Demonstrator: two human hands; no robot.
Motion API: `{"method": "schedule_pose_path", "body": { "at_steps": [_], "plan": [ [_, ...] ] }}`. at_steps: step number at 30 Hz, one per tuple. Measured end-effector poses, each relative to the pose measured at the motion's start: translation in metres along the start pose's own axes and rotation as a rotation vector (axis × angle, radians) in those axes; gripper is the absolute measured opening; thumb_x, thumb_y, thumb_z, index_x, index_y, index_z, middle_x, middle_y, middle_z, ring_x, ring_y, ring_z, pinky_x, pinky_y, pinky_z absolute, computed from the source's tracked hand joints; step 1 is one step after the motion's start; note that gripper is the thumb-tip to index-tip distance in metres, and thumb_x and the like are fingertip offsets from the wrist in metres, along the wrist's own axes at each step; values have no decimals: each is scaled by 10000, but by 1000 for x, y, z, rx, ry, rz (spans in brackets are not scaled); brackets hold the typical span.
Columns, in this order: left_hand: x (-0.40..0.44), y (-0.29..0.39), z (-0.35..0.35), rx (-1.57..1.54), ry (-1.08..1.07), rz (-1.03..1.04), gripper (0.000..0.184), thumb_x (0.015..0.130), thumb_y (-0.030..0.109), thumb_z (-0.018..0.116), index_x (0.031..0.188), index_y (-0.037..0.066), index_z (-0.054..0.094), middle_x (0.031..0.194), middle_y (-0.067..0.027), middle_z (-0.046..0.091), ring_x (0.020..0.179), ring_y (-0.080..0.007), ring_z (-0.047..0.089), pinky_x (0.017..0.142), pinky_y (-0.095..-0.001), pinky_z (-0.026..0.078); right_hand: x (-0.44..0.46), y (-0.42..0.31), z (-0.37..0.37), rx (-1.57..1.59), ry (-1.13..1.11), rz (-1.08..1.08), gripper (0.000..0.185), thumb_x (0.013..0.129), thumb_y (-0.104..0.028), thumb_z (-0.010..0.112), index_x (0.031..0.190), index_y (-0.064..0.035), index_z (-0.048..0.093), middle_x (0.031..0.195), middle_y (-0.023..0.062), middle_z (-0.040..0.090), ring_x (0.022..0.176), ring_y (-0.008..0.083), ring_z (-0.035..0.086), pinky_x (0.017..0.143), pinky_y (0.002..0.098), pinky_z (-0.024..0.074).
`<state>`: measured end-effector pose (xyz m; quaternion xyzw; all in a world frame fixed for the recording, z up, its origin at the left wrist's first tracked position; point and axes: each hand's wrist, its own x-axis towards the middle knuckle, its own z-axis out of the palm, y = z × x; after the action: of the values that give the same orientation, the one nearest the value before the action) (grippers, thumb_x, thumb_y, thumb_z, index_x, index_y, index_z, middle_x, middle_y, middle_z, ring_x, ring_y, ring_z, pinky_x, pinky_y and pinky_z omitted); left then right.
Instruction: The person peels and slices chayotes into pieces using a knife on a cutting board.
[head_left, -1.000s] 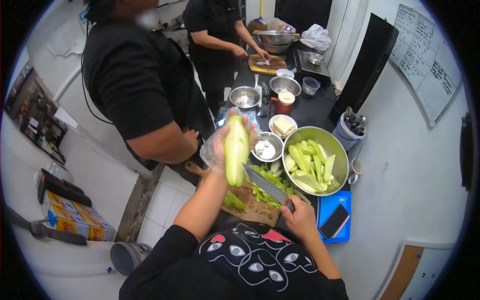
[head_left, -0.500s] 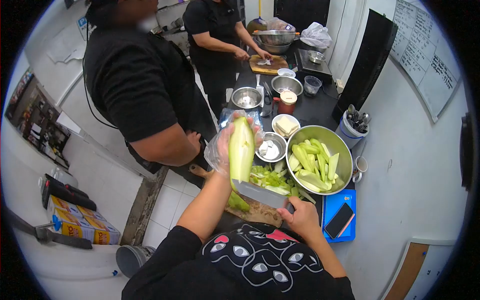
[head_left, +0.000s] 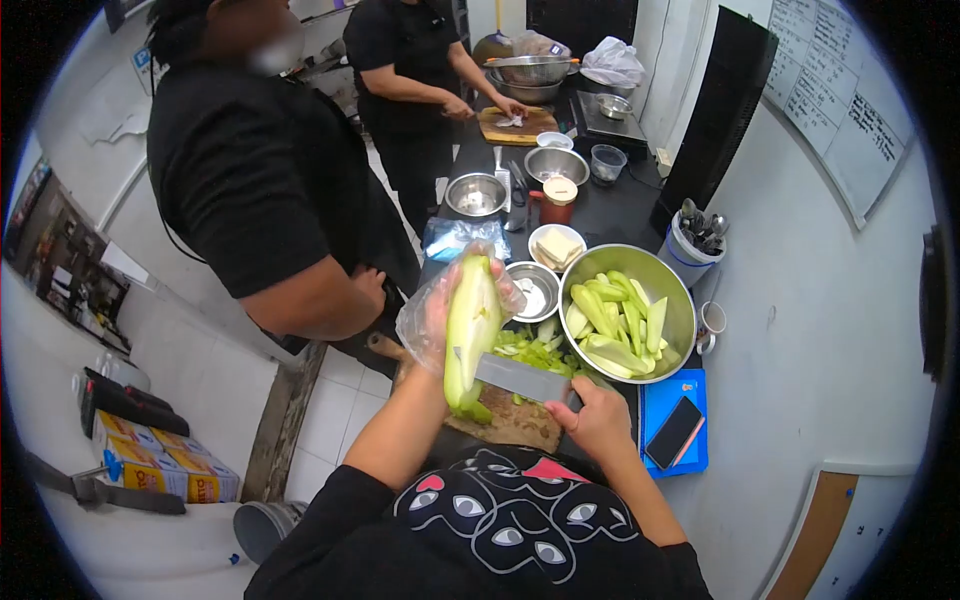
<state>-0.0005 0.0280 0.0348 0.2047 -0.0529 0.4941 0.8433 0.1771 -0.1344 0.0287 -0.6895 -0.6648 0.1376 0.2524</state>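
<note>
My left hand (head_left: 430,312), in a clear plastic glove, is closed round a long pale green vegetable (head_left: 474,315), perhaps a gourd, held upright and slightly tilted. My right hand (head_left: 596,415), bare, grips a wide-bladed knife (head_left: 528,380); the blade tip overlaps the vegetable's lower side, and how deep it goes I cannot tell. Beneath them is a wooden cutting board (head_left: 515,428). Green peelings (head_left: 535,350) are piled behind the blade. To the right, a large metal bowl (head_left: 684,310) holds several long pale green pieces (head_left: 605,310).
Near the big bowl are a small metal bowl (head_left: 546,275) with something white, a dish of pale blocks (head_left: 558,246) and a red container (head_left: 558,208). A phone (head_left: 674,433) lies on a blue folder (head_left: 700,390). One person (head_left: 245,190) stands close left; another (head_left: 405,95) works at a board (head_left: 530,122).
The knife has moved up along the vegetable, its tip now across the lower side instead of under the bottom end. The vegetable tilts more. The view has shifted slightly.
</note>
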Motion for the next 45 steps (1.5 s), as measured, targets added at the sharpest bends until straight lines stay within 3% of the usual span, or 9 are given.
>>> {"method": "schedule_pose_path", "body": {
  "at_steps": [12, 17, 26, 29, 32, 36, 39, 42, 45],
  "plan": [
    [-14, -4, 4, -9, 58, -73, 297, 916, 281, 489, 1135, 83, 457, 999, -101, 485, 920, -257, 517, 862, -415, 429, 11, 11, 13, -19, 133, -54, 534, 716, -590, 636, 738, -64, 544, 578, 153, 573, 564, 354, 591, 499, 431, 458],
    [-19, -13, 12, -24, 88, 30, 297, 916, 296, 482, 1119, 80, 459, 983, -95, 485, 921, -248, 506, 885, -403, 403, 17, 13, 13, -11, 111, 28, 545, 729, -620, 594, 764, -77, 559, 665, 156, 575, 668, 376, 581, 560, 440, 450],
    [-24, -5, 21, -130, 112, -191, 281, 906, 306, 489, 1093, 97, 464, 951, -97, 498, 925, -249, 497, 868, -398, 424, 21, 19, 23, -14, 192, -62, 557, 733, -618, 598, 741, -65, 530, 589, 170, 572, 582, 374, 590, 507, 445, 453],
    [-30, -12, 13, 149, 160, 36, 262, 903, 289, 494, 1092, 108, 484, 922, -96, 516, 919, -256, 506, 880, -404, 428, 28, 18, 24, 8, 152, 14, 539, 746, -606, 595, 761, -69, 550, 608, 166, 568, 607, 378, 581, 527, 437, 451],
    [-33, -23, 2, 73, 131, 119, 295, 913, 292, 478, 1076, 47, 500, 942, -109, 557, 910, -282, 579, 833, -419, 486, 31, 18, 27, 12, 129, 38, 512, 763, -581, 596, 770, -70, 559, 600, 165, 561, 600, 377, 575, 522, 431, 445],
    [-35, -23, -12, 53, 166, 72, 326, 916, 303, 469, 1052, 12, 520, 946, -140, 592, 929, -269, 587, 817, -401, 504, 28, 15, 34, 24, 66, 88, 528, 781, -580, 579, 733, -55, 552, 623, 203, 581, 619, 387, 589, 542, 448, 460],
    [-36, -28, -17, -86, 356, 94, 371, 904, 317, 485, 1072, -12, 519, 931, -156, 600, 941, -272, 593, 820, -393, 513, 26, 28, 58, 192, 0, 33, 467, 850, -499, 553, 749, -43, 541, 564, 144, 552, 499, 322, 546, 462, 385, 420],
    [-42, -28, -49, 164, 407, 2, 398, 885, 318, 511, 1123, -1, 510, 964, -139, 600, 980, -276, 589, 834, -398, 512, 27, 37, 57, 782, -518, 456, 498, 895, -486, 497, 720, -21, 537, 530, 72, 528, 431, 214, 508, 431, 331, 401],
    [-44, -33, -60, 104, 255, -41, 386, 855, 282, 553, 1137, 24, 503, 1055, -103, 582, 1067, -287, 549, 927, -431, 455, 17, 49, 65, 656, -435, 353, 520, 919, -464, 467, 680, -11, 554, 506, 31, 501, 404, 141, 477, 421, 292, 386]
  ]
}}
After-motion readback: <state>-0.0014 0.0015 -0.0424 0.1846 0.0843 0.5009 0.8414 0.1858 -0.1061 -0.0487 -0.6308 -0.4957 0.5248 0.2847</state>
